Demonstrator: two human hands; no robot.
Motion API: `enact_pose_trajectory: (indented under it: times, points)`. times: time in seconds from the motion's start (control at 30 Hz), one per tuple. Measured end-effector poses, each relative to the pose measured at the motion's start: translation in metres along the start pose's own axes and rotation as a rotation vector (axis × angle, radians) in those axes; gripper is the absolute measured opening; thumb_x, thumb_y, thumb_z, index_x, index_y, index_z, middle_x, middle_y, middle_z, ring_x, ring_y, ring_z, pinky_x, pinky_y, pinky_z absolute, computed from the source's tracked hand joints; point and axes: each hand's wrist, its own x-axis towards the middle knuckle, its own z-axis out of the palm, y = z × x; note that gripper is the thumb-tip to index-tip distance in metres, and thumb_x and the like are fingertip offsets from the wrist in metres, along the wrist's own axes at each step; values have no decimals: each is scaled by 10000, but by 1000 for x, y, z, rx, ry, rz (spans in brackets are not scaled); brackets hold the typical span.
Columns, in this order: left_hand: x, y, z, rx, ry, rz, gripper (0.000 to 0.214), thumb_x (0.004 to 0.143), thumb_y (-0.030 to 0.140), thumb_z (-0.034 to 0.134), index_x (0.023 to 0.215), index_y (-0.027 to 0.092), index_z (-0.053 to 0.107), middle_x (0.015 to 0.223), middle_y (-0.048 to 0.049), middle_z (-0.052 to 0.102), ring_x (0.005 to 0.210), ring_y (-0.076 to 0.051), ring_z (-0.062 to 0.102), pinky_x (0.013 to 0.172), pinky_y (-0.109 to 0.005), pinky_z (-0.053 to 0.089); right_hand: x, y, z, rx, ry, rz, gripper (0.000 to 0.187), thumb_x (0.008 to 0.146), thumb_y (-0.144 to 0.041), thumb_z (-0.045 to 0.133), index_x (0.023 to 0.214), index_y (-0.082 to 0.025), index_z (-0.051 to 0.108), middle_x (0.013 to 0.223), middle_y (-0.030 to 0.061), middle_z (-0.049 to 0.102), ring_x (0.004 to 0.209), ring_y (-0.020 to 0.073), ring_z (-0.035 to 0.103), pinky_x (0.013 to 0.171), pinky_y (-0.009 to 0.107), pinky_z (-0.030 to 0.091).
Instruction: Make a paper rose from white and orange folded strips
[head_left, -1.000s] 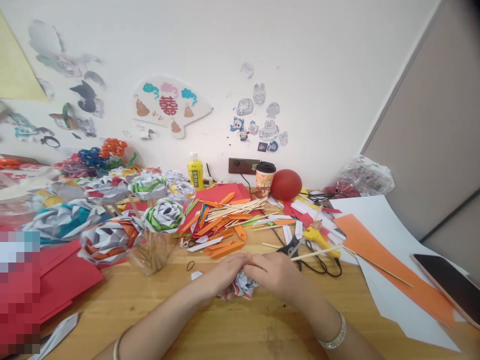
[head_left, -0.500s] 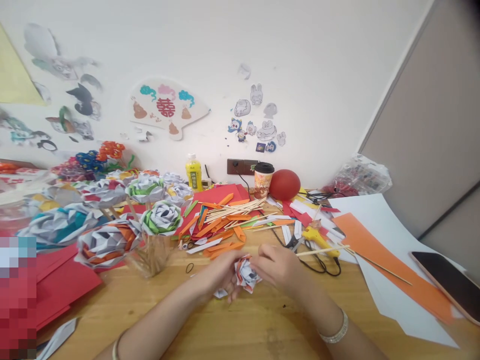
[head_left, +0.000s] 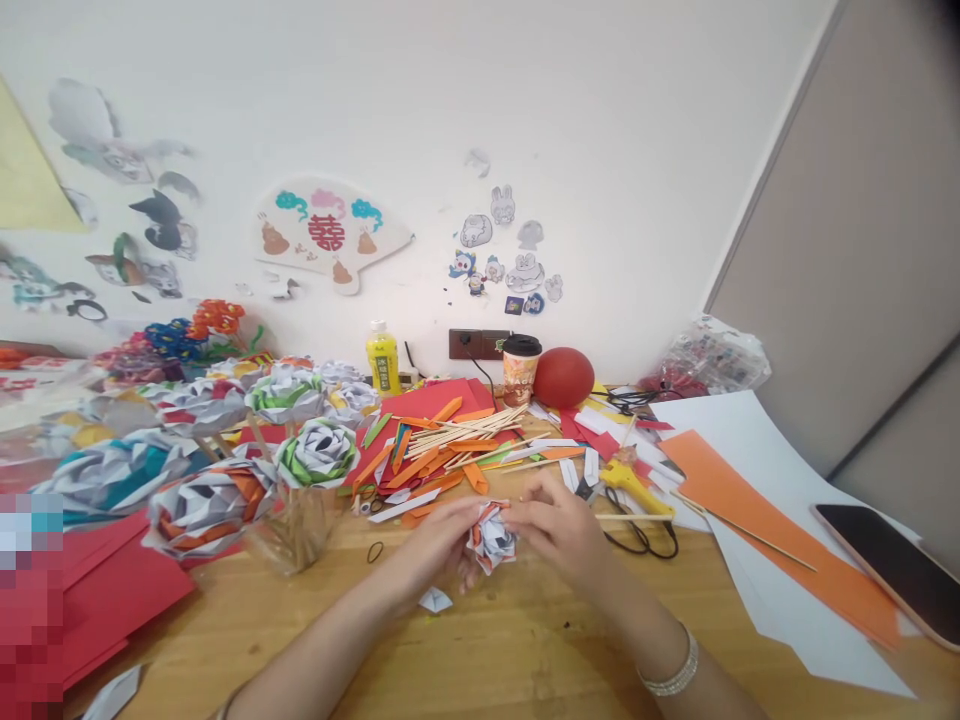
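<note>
Between my two hands is a small paper flower (head_left: 493, 538) of folded white and orange strips, held just above the wooden table. My left hand (head_left: 442, 545) is closed around its left side, with the fingertips curled underneath. At its upper right edge, my right hand (head_left: 559, 525) pinches the petals; a thin wooden stick (head_left: 634, 517) shows to the right of this hand, and I cannot tell whether it is held. A folded white paper piece (head_left: 435, 600) lies on the table below my left hand.
Finished paper flowers (head_left: 317, 453) stand on sticks in a clear cup (head_left: 292, 540) at the left. Orange strips and wooden sticks (head_left: 465, 435) pile up behind my hands. A yellow glue gun (head_left: 634, 487), orange paper (head_left: 780, 530) and a phone (head_left: 889, 570) lie at the right.
The flower stays in my hands, with its face turned slightly. The stick near my right hand lies lower and more level. The white folded piece shows more fully below my left hand.
</note>
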Motion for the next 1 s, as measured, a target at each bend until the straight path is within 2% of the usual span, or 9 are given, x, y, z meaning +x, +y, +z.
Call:
enact_pose_trajectory:
  times: [0.13,0.2,0.27,0.43,0.73,0.83,1.0]
  points:
    - [1,-1,-1,37,5,9,348,727,431,540,893,126,561,593,-16,602,375,-75,457,342,-173,356,2,-4,-3,143,24,144,107,787,-251,564,792,-204,660,817,25,461,732,128,514,588,223,429]
    - [2,0,-2,71,8,8,352,715,440,547,887,133,562,584,-9,597,367,-80,456,344,-183,363,2,-5,-3,141,35,172,107,789,-246,561,796,-201,657,794,22,466,738,129,521,596,219,434]
    - [2,0,-3,91,16,12,347,710,441,549,881,140,564,572,-1,592,361,-82,455,343,-188,365,1,-4,-2,72,36,98,131,813,-233,524,816,-190,648,769,25,492,710,126,524,598,220,435]
    - [1,1,-2,87,23,53,320,726,416,537,882,139,570,571,-3,591,396,-100,485,342,-189,364,-2,-1,0,-176,36,-202,213,871,-182,400,868,-149,610,774,66,589,668,125,559,588,214,440]
    - [-4,4,2,49,11,19,304,757,391,509,906,132,561,572,-22,606,371,-98,488,325,-181,358,0,-9,-6,-314,175,-307,316,904,-208,328,740,-185,597,652,31,624,580,101,571,528,180,442]
    - [-4,2,3,30,18,18,281,771,377,494,895,133,558,575,-22,603,374,-95,485,316,-172,351,0,-9,-6,-372,233,-380,275,899,-218,350,782,-178,596,665,41,634,607,118,585,543,205,449]
    - [-3,-1,2,4,19,10,287,765,381,488,899,136,555,550,-6,587,364,-87,467,316,-170,348,-3,-4,-4,-385,268,-407,157,862,-188,436,799,-164,577,692,43,649,618,123,594,566,221,451]
